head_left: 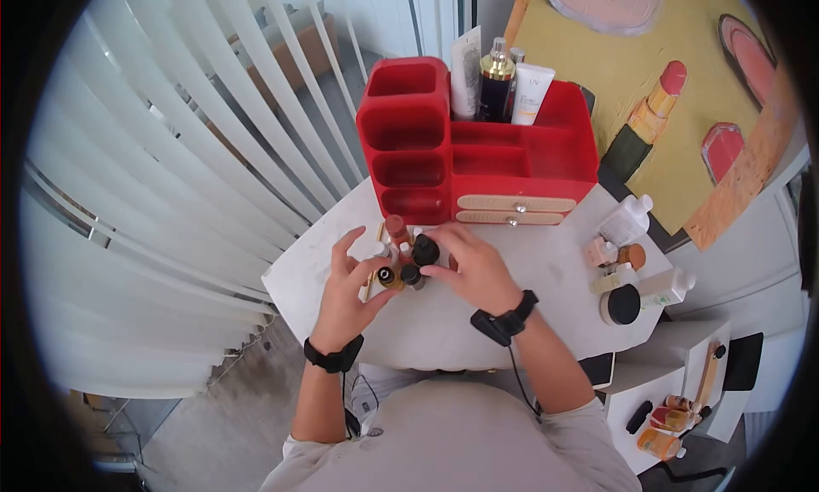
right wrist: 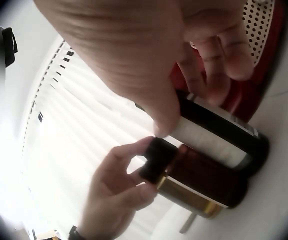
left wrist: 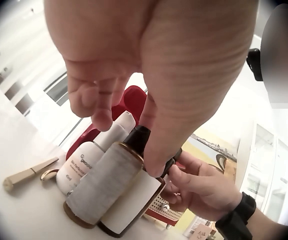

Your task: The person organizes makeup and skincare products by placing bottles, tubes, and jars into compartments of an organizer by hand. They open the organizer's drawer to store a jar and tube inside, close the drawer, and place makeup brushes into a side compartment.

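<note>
white bench (head_left: 456, 338) nearest; my left grip (head_left: 343, 291) and right grip (head_left: 478, 272) curl round bottles (head_left: 411, 275) standing on it. i should press evenly, keep bases flat so none topples, and stay clear of the red organizer (head_left: 520, 187) beyond.

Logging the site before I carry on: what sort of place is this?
Likely an indoor makeup or dressing corner: the red organizer holding squeeze tubes, the small bottles on the white table, and the cosmetics painting suggest it.

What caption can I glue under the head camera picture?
Two hands hold small bottles in front of a red organizer, white table beneath.
</note>
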Available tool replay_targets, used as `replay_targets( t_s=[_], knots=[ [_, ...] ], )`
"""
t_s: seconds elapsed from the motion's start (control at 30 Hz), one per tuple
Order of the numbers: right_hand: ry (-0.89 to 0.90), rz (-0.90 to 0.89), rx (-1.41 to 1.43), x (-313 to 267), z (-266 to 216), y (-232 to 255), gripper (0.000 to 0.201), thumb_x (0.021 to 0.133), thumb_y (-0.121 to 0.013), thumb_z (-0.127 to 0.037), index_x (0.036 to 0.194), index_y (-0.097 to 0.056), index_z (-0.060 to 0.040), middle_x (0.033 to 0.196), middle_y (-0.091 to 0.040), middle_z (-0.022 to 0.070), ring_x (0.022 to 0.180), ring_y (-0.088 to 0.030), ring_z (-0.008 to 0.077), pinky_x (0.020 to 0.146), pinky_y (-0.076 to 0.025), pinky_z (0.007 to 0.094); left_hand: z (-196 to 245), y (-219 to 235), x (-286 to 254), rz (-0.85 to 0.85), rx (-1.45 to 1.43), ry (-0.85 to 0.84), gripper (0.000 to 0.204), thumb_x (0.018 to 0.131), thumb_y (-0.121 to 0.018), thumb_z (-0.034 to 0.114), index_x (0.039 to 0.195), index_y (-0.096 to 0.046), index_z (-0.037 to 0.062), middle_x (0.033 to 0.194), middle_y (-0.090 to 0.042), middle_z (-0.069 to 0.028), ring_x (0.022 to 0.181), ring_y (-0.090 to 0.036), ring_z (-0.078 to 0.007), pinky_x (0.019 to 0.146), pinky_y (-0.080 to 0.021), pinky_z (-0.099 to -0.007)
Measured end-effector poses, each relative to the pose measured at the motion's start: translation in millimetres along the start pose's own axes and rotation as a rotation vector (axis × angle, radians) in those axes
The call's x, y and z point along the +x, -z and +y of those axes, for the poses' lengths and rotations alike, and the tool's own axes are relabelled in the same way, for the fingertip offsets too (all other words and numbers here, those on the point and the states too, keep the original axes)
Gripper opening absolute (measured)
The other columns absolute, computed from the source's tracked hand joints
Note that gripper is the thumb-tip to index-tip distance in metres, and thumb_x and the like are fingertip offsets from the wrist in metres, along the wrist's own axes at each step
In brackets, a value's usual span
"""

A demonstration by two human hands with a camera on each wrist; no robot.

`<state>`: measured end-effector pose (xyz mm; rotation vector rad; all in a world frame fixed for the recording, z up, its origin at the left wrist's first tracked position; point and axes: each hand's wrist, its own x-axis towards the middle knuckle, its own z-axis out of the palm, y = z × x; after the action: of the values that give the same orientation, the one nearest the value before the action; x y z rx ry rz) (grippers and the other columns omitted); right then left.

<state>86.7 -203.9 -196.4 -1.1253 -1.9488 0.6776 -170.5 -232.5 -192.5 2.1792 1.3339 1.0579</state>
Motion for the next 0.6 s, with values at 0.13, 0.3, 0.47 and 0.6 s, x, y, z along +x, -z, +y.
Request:
replay_targets(
  t_s=[0.13, 0.3, 0.47, 0.6],
  knots=[
    [-0.062, -0.016, -0.201, -10.6, -6.7, 23.3, 0.050, 0.091, -0.082, -0.023, 0.134, -0.061, -0.0098, 0.122, -0.068, 0.0112, 0.102, -0.070, 0.0351, 0.082, -0.059, 0.0423, 2.8, -0.3, 0.5, -0.005, -0.030, 0.056, 0.060, 0.069, -0.096, 0.002, 0.124, -0.073, 0.0105, 0.164, -0.041, -0.0118, 0.077, -0.056, -0.0128, 0.071, -0.052, -0.0284],
    [0.024, 0.355, -0.034, -16.8, -29.3, 114.6, 0.043, 0.098, -0.079, -0.022, 0.128, -0.058, 0.0003, 0.107, -0.072, 0.0153, 0.095, -0.075, 0.0275, 0.084, -0.059, 0.0373, -3.6, 1.4, -2.4, 0.069, -0.074, 0.017, 0.091, 0.066, -0.098, 0.002, 0.147, -0.057, 0.0070, 0.163, -0.044, -0.0132, 0.075, -0.055, -0.0100, 0.062, -0.046, -0.0230],
    [0.018, 0.617, -0.180, 57.8, -18.3, 206.2, 0.036, 0.103, -0.071, -0.012, 0.129, -0.052, 0.0030, 0.113, -0.076, 0.0231, 0.101, -0.079, 0.0322, 0.082, -0.060, 0.0386, -7.7, -3.2, -5.4, 0.036, -0.107, 0.197, 0.112, 0.064, -0.098, 0.000, 0.161, -0.042, 0.0102, 0.162, -0.043, -0.0161, 0.082, -0.061, -0.0149, 0.071, -0.052, -0.0289],
    [-0.069, 0.549, -0.510, 124.4, 38.8, 222.2, 0.046, 0.098, -0.076, -0.016, 0.131, -0.051, 0.0045, 0.113, -0.074, 0.0309, 0.106, -0.073, 0.0475, 0.087, -0.059, 0.0487, -6.9, -5.8, -8.1, -0.027, -0.197, 0.341, 0.124, 0.063, -0.097, -0.003, 0.168, -0.030, 0.0104, 0.161, -0.045, -0.0153, 0.080, -0.063, -0.0137, 0.070, -0.052, -0.0276]
  ],
)
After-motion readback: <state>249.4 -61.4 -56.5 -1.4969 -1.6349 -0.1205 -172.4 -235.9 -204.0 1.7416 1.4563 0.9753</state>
